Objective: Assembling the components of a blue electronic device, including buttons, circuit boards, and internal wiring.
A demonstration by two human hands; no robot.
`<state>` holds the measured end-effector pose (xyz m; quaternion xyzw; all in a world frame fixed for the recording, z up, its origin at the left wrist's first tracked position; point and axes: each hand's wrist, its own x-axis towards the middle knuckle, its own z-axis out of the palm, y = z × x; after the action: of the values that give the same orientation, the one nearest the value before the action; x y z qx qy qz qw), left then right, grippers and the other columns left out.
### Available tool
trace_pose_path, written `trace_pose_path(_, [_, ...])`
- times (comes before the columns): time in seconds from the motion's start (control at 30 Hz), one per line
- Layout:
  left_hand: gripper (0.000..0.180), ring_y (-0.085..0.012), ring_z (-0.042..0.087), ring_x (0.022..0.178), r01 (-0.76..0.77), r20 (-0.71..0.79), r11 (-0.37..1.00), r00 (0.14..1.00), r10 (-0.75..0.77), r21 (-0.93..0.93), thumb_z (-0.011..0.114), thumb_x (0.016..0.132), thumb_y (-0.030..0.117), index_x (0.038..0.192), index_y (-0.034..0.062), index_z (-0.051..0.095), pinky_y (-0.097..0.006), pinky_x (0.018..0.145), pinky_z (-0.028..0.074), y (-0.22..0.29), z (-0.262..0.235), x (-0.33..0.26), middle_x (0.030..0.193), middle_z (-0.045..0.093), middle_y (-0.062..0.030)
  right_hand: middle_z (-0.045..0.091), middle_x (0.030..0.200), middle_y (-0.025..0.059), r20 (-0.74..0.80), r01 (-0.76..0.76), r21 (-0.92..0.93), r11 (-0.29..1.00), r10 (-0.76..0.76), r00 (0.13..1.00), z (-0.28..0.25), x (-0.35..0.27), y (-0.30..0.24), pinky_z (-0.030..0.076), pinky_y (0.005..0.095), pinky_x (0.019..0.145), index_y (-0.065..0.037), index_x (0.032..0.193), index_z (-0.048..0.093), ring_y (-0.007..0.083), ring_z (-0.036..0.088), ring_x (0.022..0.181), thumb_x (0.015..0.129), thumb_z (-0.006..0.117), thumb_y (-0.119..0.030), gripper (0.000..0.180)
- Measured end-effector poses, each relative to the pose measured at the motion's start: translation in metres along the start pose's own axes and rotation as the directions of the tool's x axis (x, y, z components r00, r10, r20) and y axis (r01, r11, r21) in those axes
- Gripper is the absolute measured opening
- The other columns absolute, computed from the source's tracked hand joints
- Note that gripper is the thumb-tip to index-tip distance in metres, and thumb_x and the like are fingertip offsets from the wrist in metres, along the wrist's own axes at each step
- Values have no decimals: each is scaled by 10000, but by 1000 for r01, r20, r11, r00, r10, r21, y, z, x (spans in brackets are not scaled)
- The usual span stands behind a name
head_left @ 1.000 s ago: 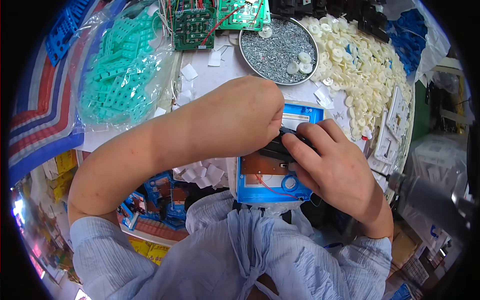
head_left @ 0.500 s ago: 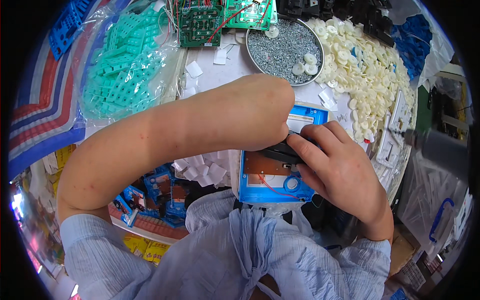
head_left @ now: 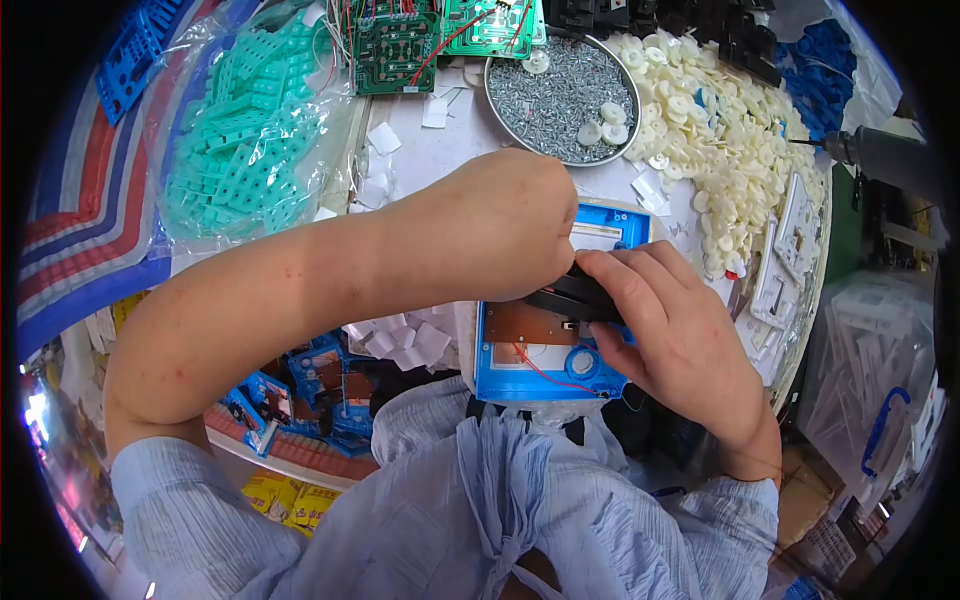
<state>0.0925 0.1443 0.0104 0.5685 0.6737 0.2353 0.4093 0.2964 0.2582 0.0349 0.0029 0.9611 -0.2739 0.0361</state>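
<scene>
A blue plastic casing [head_left: 530, 386] lies in front of me, with a brown circuit board [head_left: 520, 324] and a thin red wire inside it. Over the casing, my right hand [head_left: 670, 315] grips a black plastic part [head_left: 575, 297] between thumb and fingers. My left arm reaches across from the left. My left hand [head_left: 530, 210] is curled into a fist at the other end of that black part; its fingers are turned away, so whatever they hold is hidden.
A round tray of screws [head_left: 560, 110] stands beyond my hands, beside a heap of cream plastic discs [head_left: 720, 140]. Green circuit boards [head_left: 395, 50] and a bag of turquoise parts [head_left: 250, 130] sit farther left. A grey power screwdriver [head_left: 885, 160] hangs at the right.
The power screwdriver at the right has swung farther away, toward the back. Both hands stay over the casing, and the black part has barely moved.
</scene>
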Motion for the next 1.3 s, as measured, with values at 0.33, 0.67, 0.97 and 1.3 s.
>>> trace_pose_path(0.33, [164, -307, 621, 588, -68, -121, 996, 991, 59, -64, 675, 869, 97, 812, -56, 693, -415, 601, 488, -11, 13, -7, 678, 648, -200, 637, 1143, 166, 1, -1, 13, 1000, 1, 1000, 5, -1, 5, 542, 446, 851, -10, 1290, 572, 375, 611, 996, 758, 790, -78, 579])
trace_pose_path(0.67, [181, -268, 624, 632, -148, -17, 989, 989, 148, -21, 722, 882, 135, 859, -44, 711, -382, 594, 478, -12, 0, -15, 742, 669, -171, 641, 1126, 190, -54, 28, 74, 997, -24, 998, 6, 0, 7, 530, 453, 837, 18, 1279, 550, 387, 613, 972, 753, 796, -49, 585])
trace_pose_path(0.97, [135, -84, 555, 633, 79, 89, 957, 994, -56, -278, 798, 857, 104, 863, -16, 737, -287, 577, 447, -6, -12, -21, 688, 638, -34, 623, 1063, 159, -97, 80, 92, 993, -71, 993, 8, 3, 13, 559, 423, 793, 11, 1285, 567, 350, 615, 975, 763, 768, -79, 566])
trace_pose_path(1.3, [102, -288, 659, 727, -367, -288, 915, 870, 401, 165, 782, 848, 50, 897, 16, 699, -359, 604, 508, -31, 12, -27, 819, 649, -109, 645, 1027, 147, -165, 108, 138, 985, -84, 983, 15, 1, 22, 548, 428, 773, -5, 1268, 586, 345, 624, 922, 764, 824, -126, 571])
